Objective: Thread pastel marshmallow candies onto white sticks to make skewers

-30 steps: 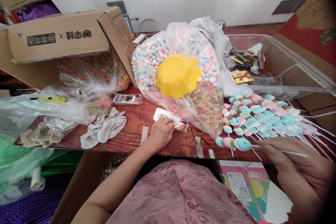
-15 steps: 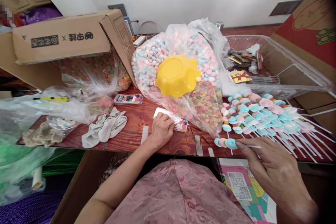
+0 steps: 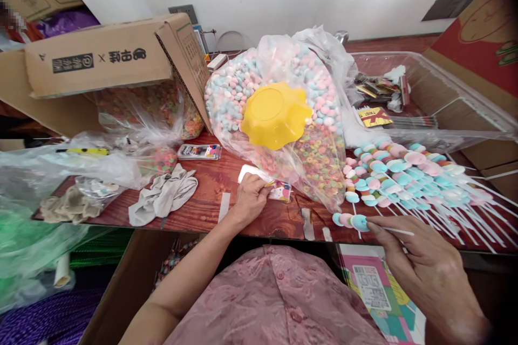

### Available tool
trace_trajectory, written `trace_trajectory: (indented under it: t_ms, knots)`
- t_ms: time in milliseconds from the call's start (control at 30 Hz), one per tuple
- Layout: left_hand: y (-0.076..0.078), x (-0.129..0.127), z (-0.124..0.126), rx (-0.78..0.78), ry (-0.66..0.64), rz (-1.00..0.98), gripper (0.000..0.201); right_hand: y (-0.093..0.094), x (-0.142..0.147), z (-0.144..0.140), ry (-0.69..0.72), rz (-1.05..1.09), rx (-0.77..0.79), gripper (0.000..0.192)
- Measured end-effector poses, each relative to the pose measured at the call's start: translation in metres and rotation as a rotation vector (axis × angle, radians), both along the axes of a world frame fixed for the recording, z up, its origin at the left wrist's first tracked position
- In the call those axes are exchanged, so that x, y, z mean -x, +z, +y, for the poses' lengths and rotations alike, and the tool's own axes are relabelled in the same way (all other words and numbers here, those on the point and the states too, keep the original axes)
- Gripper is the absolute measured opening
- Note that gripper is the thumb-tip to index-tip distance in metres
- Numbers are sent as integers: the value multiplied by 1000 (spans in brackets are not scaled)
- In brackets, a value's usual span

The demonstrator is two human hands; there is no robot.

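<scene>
My right hand [image 3: 424, 264] pinches a marshmallow skewer [image 3: 347, 220] by its white stick, close below the blue, pink and white pieces. The skewer lies nearly level over the table's front edge. My left hand [image 3: 253, 197] is closed over a small white packet [image 3: 280, 192] with a colourful printed end. From its fingertips a thin yellow strip [image 3: 270, 184] pokes out; its kind is too small to tell. Right of centre, a pile of finished marshmallow skewers [image 3: 404, 175] lies with sticks pointing to the lower right.
A big clear bag of marshmallows [image 3: 230, 89] and ring candies bears an upturned yellow scalloped bowl [image 3: 277, 116]. Behind the skewers stands a clear plastic bin [image 3: 457, 132]. To the left are an open cardboard box [image 3: 101, 59], a grey cloth [image 3: 164, 194] and another small packet [image 3: 199, 152].
The view has shifted slightly. Both hands keep their places and grips; the yellow strip at my left fingertips now points a little more upward.
</scene>
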State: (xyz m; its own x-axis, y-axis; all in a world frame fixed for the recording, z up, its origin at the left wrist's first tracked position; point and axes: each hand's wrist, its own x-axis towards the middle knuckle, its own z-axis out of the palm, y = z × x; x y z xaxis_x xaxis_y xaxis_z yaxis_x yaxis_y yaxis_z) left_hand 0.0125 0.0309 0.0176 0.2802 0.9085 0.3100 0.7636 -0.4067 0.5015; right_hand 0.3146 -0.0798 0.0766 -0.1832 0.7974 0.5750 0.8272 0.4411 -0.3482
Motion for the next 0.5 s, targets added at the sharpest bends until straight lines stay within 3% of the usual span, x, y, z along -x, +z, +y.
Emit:
trace_trajectory:
  t_ms: [100, 233, 500]
  knots:
    - [3, -3, 4, -71, -13, 30, 19, 3, -1, -2, -3, 14, -1, 10]
    - [1, -1, -2, 0, -114, 193, 15, 5, 2, -2, -16, 29, -13, 11]
    - [-10, 16, -7, -3, -210, 74, 23, -1, 5, 6, -28, 75, 3, 11]
